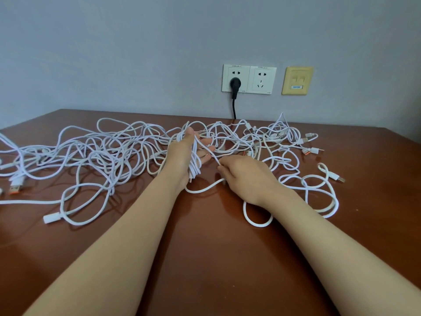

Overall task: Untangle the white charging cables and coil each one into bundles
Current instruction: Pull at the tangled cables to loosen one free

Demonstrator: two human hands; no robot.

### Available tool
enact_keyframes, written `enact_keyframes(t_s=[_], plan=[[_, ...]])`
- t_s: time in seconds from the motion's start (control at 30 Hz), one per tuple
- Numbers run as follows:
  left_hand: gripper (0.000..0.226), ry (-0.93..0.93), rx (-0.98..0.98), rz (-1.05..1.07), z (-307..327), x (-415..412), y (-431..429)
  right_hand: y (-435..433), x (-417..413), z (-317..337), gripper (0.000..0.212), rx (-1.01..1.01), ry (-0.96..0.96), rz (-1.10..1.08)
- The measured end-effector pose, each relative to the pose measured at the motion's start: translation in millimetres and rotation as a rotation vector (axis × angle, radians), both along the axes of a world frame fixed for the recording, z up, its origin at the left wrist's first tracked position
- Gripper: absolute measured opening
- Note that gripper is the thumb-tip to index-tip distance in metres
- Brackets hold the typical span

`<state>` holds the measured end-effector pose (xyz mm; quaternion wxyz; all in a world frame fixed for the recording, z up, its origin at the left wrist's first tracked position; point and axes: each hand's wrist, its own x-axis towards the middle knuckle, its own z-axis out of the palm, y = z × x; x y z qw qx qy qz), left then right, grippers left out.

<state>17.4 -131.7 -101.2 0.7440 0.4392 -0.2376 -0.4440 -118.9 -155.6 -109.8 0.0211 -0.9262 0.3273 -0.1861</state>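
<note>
A wide tangle of white charging cables (pixel 114 153) sprawls across the brown wooden table (pixel 205 258). My left hand (pixel 182 156) is raised at the middle of the tangle, fingers straight, with several turns of one white cable (pixel 196 163) wound around the palm. My right hand (pixel 246 176) lies just to its right and pinches the free run of that cable near the fingertips. The cable runs on in loose loops (pixel 314 192) under and beside my right wrist. Plug ends, some orange-tipped (pixel 14 190), lie at both sides.
The table meets a grey wall at the back. On the wall are two white sockets (pixel 262 79), one with a black plug and cord (pixel 234 87) dropping behind the table, and a yellowed data outlet (pixel 297 80). Bare wood lies in front of my forearms.
</note>
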Motion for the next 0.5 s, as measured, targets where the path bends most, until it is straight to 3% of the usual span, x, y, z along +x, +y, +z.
enact_keyframes(t_s=[0.1,0.2,0.23,0.3,0.5], plan=[[0.032,0.054,-0.034,-0.024,-0.8,1.7,-0.6,2.0,-0.3,3.0,0.021,-0.077,0.036,0.008],[0.034,0.086,-0.068,-0.056,-1.6,4.5,-1.9,3.9,4.3,4.2,0.013,-0.317,0.121,-0.03],[0.034,0.095,-0.074,-0.053,-1.5,5.5,-2.2,4.4,5.2,4.7,0.018,-0.447,0.128,-0.06],[0.032,0.043,-0.05,-0.033,-1.1,5.5,-1.6,3.2,7.1,2.4,0.033,-0.51,0.03,-0.106],[0.026,-0.323,0.107,-0.056,-0.1,-3.3,4.6,1.9,1.0,6.2,0.026,-0.253,-0.279,-0.104]])
